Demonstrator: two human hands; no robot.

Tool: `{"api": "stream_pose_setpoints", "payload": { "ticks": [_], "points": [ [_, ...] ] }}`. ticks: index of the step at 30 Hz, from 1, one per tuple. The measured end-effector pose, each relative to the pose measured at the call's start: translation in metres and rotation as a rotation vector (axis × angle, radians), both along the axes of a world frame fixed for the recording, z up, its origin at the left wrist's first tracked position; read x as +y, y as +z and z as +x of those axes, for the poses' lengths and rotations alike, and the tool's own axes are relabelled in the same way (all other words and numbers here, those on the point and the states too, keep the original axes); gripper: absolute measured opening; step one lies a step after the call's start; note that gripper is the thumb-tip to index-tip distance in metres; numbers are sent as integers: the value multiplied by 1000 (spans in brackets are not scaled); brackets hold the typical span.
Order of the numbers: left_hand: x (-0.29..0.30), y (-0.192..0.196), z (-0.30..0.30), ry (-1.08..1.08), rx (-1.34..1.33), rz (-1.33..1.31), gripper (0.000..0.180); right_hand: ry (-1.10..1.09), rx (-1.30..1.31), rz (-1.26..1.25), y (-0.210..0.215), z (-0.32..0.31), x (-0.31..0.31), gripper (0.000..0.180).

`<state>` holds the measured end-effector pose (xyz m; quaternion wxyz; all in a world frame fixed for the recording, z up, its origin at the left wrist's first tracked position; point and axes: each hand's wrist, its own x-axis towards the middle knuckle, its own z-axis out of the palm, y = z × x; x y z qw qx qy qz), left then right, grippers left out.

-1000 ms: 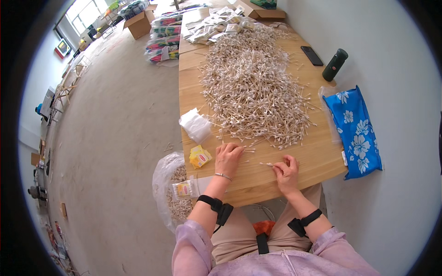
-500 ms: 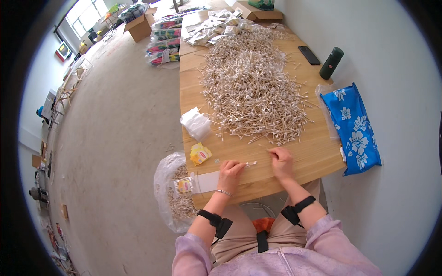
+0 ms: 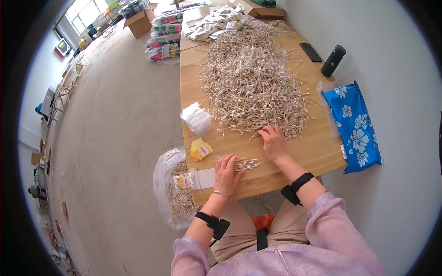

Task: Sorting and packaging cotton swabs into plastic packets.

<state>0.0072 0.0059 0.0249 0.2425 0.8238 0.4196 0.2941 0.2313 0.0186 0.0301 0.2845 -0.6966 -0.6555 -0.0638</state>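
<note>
A huge pile of wooden cotton swabs (image 3: 253,78) covers the middle of the wooden table (image 3: 317,152). My right hand (image 3: 272,140) rests at the pile's near edge, fingertips touching a few loose swabs. My left hand (image 3: 226,172) lies near the table's front edge, pressing down on a small bundle of swabs (image 3: 246,163) whose tips stick out to the right. A clear labelled packet (image 3: 193,180) filled with swabs lies just left of that hand.
A yellow packet (image 3: 200,148) and a stack of clear bags (image 3: 197,118) lie along the left edge. A plastic sack of swabs (image 3: 172,193) hangs below it. A blue floral pouch (image 3: 353,124), dark bottle (image 3: 332,60) and phone (image 3: 311,52) sit right. Cardboard boxes (image 3: 142,20) stand far back.
My right hand has moved forward from the front edge to the pile's near edge. My left hand has settled flat on the small bundle of swabs.
</note>
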Motion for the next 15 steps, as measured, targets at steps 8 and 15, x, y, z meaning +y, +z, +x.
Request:
{"api": "stream_pose_setpoints", "payload": {
  "ticks": [8, 15],
  "points": [
    [-3, -1, 5, 25, -88, -65, 69, 72, -72, -93, -4, -43, 8, 9],
    [-4, -3, 3, 71, -91, -30, 80, 151, 324, -145, 0, -65, -20, 10]
  ]
}}
